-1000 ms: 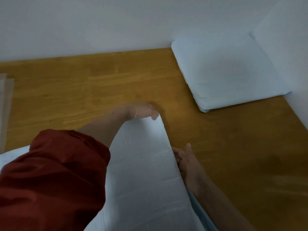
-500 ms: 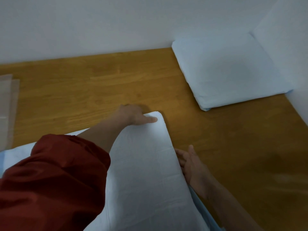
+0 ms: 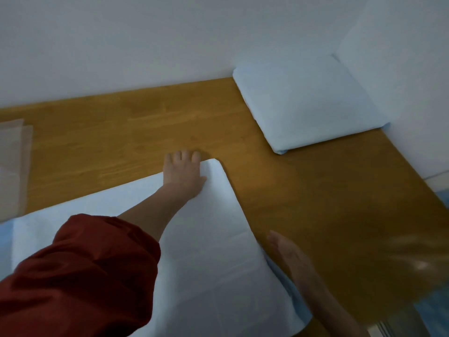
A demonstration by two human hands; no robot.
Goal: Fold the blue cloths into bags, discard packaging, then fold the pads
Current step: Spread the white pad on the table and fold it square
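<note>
Left hand (image 3: 184,175) flat, fingers straight, pressing the far corner of the white pad (image 3: 211,251); fingertips overhang onto the wooden table (image 3: 109,147). Right hand (image 3: 288,254) flat, relaxed, holding nothing, just beside the pad's right edge. Pad lies spread on the table's near side. Folded blue stack (image 3: 308,105) in far right corner. Clear packaging (image 3: 12,166) at left edge.

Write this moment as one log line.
left hand: flat on pad far corner | right hand: open beside pad right edge | folded stack: far right, against wall
</note>
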